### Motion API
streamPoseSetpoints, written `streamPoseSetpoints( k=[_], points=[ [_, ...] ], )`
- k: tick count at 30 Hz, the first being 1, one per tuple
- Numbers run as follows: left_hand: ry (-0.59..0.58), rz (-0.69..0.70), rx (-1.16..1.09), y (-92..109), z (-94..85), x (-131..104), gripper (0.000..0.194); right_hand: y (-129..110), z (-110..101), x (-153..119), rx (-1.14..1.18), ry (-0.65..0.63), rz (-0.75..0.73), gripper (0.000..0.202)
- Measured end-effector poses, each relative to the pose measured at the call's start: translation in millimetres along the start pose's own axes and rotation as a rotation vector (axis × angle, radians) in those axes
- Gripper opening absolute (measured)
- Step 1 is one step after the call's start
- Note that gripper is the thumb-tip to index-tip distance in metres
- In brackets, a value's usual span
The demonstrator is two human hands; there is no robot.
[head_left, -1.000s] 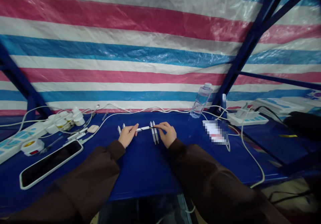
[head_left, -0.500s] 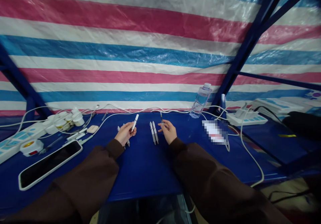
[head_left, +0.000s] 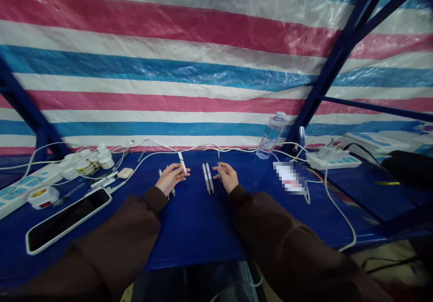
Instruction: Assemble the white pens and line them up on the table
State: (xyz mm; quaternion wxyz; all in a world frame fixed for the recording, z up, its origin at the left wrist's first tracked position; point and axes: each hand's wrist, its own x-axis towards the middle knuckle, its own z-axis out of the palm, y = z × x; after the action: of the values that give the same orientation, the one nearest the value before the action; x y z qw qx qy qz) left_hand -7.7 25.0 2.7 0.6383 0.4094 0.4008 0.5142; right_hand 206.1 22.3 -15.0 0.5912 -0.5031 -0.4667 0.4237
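From afar I see, at left, the left hand (head_left: 169, 180) pinching a white barrel (head_left: 181, 161) and partly hiding two pens (head_left: 173, 193). At centre, two uncovered pens (head_left: 207, 178) lie side by side on the bench (head_left: 199, 234); then the right hand (head_left: 228, 177) pinches a thin refill (head_left: 219, 157), a bottle (head_left: 270, 137) farther right.

Red, white and blue horizontal stripes cover the tarpaulin (head_left: 169, 101); the bench (head_left: 203, 234) is deep blue. Sleeves (head_left: 131, 230) are dark brown, the pen barrel (head_left: 181, 161) white, the paired pens (head_left: 206, 178) white and grey.
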Motion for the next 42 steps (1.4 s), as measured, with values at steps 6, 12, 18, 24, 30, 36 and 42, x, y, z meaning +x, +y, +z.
streamPoseSetpoints(
  k=[6, 12, 18, 24, 30, 36, 42],
  points=[
    [-0.02, -0.002, 0.024, -0.7, -0.2, -0.1, 0.012, 1.4, 0.0, 0.3, -0.012, -0.011, 0.003, 0.034],
    [-0.028, 0.002, 0.049, -0.2, 1.1, -0.1, 0.018, 1.9, -1.1, 0.6, -0.011, -0.014, -0.002, 0.034],
    [-0.029, 0.017, 0.058, -1.0, 0.6, -0.5, 0.022, 4.8, -1.0, 2.7, 0.016, -0.015, -0.039, 0.037],
    [-0.003, 0.022, 0.077, 1.6, 3.8, -4.0, 0.031, 5.4, 0.4, 2.3, 0.03, -0.014, -0.069, 0.037],
    [-0.003, 0.008, 0.105, 1.9, 3.4, -4.2, 0.034, 1.6, -0.9, -0.7, -0.004, -0.03, -0.149, 0.031],
    [-0.002, 0.024, 0.1, -0.7, 1.5, -1.9, 0.03, -1.4, -1.1, -1.9, -0.026, -0.036, -0.169, 0.026],
    [-0.004, 0.022, 0.085, -1.2, 0.9, -0.7, 0.03, -2.0, -1.0, -2.1, -0.062, -0.018, -0.195, 0.024]
  ],
)
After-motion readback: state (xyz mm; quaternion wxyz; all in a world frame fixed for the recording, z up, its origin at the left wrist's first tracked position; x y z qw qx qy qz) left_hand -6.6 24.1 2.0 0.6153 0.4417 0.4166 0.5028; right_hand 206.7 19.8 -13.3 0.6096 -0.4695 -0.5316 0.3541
